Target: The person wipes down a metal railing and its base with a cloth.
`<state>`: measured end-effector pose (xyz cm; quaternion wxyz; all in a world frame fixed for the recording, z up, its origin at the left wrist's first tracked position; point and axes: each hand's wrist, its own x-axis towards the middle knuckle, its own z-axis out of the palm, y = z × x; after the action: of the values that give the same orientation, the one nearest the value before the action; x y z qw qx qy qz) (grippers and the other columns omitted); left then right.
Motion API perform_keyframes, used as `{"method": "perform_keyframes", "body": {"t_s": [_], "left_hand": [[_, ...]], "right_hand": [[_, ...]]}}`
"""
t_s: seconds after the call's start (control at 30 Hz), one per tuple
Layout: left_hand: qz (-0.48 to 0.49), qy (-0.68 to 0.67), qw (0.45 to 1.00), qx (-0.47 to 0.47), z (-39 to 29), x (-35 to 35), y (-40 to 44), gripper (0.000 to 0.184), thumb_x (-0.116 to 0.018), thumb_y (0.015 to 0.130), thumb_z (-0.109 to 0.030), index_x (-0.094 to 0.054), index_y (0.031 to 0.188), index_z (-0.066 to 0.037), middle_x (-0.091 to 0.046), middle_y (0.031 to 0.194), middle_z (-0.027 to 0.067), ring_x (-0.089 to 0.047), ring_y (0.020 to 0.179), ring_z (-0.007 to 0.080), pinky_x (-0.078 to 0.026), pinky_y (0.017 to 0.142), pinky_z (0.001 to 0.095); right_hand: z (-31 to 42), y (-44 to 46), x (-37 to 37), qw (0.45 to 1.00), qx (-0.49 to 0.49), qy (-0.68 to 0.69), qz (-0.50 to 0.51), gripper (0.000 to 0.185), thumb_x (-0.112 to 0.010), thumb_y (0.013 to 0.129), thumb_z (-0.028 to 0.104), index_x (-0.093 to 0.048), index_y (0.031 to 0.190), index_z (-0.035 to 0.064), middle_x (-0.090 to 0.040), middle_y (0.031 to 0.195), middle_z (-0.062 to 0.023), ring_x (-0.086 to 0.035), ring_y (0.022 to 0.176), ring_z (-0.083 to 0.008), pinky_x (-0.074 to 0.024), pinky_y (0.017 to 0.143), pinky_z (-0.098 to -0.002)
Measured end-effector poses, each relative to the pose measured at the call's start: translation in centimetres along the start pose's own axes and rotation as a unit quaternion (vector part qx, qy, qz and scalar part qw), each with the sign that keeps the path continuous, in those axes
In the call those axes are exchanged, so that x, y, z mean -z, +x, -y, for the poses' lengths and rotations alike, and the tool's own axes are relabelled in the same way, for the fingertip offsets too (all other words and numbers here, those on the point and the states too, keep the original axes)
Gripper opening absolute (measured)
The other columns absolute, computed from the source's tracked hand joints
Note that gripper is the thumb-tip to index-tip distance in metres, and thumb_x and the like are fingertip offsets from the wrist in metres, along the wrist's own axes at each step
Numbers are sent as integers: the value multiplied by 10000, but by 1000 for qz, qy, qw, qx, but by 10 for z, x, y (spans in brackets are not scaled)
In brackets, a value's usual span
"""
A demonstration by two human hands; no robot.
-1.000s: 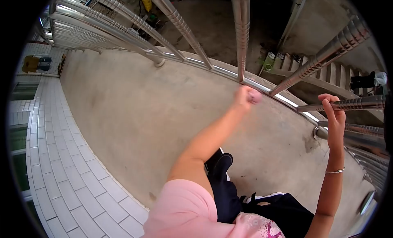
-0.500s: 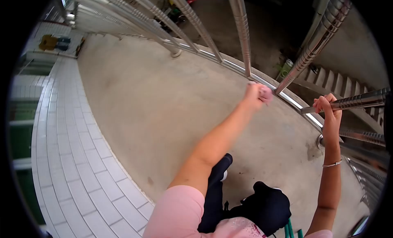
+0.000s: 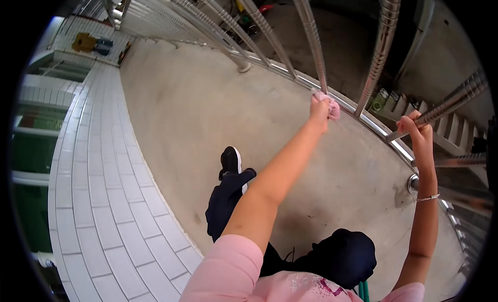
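My left hand (image 3: 320, 111) is closed on a pink cloth (image 3: 333, 109), which it holds against the foot of a ribbed metal baluster (image 3: 313, 40), right by the shiny bottom rail (image 3: 371, 122). Farther right, my right hand (image 3: 416, 131) has its fingers wrapped round another baluster (image 3: 454, 98), just above that rail. A thin bracelet circles the right wrist.
The railing curves from upper left to lower right. Beyond it lie a lower floor and concrete stairs (image 3: 454, 131). White tiles (image 3: 104, 198) cover the wall at left, with green windows. Clothes (image 3: 92, 43) hang at the far end. My shoe (image 3: 230, 161) is on the concrete floor (image 3: 207, 110).
The view has swung, so railing and wall sit farther right. My left hand with the cloth is now at a baluster's foot. One foot has stepped out to the left. The right hand still grips its baluster.
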<state>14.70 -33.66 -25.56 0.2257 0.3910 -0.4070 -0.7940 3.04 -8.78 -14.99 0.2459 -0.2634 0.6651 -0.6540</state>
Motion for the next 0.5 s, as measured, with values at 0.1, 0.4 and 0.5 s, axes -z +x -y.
{"method": "perform_keyframes", "body": {"t_s": [0.1, 0.4, 0.5], "left_hand": [[23, -15, 999, -16, 5, 17, 25, 231, -478, 867, -44, -449, 1071, -148, -545, 886, 12, -567, 777, 126, -494, 681, 309], [148, -156, 965, 147, -62, 104, 133, 160, -389, 740, -29, -326, 617, -108, -352, 545, 33, -356, 422, 172, -253, 387, 316], [95, -217, 954, 186, -97, 143, 185, 228, -368, 692, -101, -212, 537, -161, -283, 491, 8, -239, 354, 143, -148, 365, 282]], "right_hand": [[2, 0, 1, 1000, 15, -17, 20, 190, -564, 903, 149, -566, 755, 29, -589, 723, -29, -578, 814, -123, -435, 806, -268], [26, -7, -20, 987, -68, -112, -95, 210, -526, 903, 155, -486, 718, 63, -637, 872, -79, -576, 972, -179, -382, 925, -308], [24, -9, -25, 980, -85, -105, -146, 204, -515, 912, 221, -557, 777, 74, -660, 1010, -63, -533, 999, -130, -346, 907, -289]]}}
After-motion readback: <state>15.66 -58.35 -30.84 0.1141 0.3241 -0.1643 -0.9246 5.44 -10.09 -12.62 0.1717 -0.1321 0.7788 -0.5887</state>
